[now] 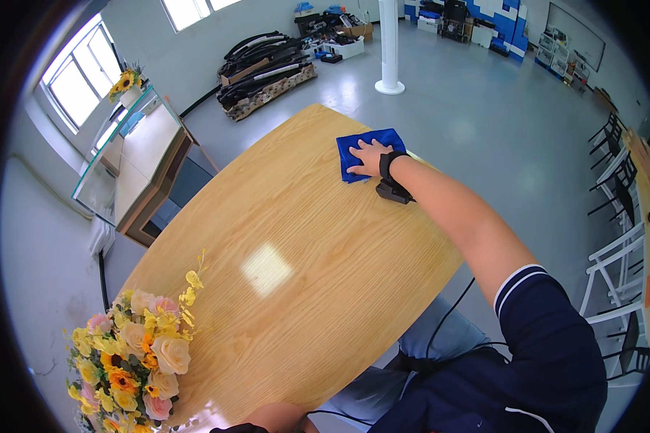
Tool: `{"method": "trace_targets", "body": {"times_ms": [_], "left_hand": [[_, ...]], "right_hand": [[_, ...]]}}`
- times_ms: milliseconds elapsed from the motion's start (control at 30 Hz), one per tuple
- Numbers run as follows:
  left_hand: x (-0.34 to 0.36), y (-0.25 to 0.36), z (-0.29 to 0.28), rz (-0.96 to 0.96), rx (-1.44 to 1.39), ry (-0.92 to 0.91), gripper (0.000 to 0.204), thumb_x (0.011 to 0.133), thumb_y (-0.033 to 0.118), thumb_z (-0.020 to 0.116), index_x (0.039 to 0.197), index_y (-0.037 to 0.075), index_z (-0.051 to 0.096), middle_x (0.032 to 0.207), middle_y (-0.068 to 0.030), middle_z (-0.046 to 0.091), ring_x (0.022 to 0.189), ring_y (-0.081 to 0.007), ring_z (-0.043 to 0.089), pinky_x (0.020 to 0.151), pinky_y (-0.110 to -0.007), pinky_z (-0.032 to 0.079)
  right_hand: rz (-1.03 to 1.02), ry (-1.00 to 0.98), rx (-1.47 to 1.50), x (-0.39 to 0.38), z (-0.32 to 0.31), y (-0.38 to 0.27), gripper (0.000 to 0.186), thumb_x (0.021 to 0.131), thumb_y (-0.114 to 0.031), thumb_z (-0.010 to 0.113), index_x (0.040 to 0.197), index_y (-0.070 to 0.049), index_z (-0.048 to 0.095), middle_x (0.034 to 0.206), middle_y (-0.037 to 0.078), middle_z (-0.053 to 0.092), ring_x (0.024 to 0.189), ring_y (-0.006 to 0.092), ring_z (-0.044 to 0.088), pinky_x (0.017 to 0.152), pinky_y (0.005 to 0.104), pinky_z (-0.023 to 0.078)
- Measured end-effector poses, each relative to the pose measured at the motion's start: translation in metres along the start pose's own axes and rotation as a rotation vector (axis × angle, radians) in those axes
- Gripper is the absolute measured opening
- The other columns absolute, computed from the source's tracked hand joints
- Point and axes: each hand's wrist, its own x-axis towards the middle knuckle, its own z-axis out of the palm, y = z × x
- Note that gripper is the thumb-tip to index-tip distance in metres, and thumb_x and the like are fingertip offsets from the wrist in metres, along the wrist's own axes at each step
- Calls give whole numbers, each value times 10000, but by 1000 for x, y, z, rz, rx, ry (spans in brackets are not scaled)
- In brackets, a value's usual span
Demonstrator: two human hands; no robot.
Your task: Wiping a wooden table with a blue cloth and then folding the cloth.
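My right hand (370,157) lies flat on a blue cloth (374,136) near the far right edge of a light wood-grain table (325,224). Its fingers are spread and press the cloth down, without gripping it. A black strap with a dark box-like device (393,190) is on that wrist. Of my left arm, only a bent part (278,415) shows at the lower edge. The left hand is outside the picture.
A bouquet of yellow, pink and cream flowers (133,353) occupies the table's near left corner. Beyond the left edge stands a glass-topped cabinet (148,148). A white pillar (389,50) rises past the far end; chairs (617,187) line the right. A dark cable (448,317) hangs near my legs.
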Motion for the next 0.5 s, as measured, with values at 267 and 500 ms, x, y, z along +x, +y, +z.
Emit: {"method": "trace_targets", "body": {"times_ms": [267,500], "left_hand": [[12,19,11,-276,270,157,220,941,226,356,980,129,550,1432,51,410,645,-130,595,528,-292,457],[13,23,14,-247,214,92,211,944,238,341,908,177,539,1089,65,574,607,-105,558,515,-262,427]], "right_hand": [[-39,-41,-55,-8,-1,-6,765,857,-626,462,1461,-220,228,1536,101,137,1376,414,180,1029,652,244],[-253,-17,-72,-19,8,-66,762,821,-591,541,1431,-209,288,1516,123,195,1356,435,210,1008,675,258]]}}
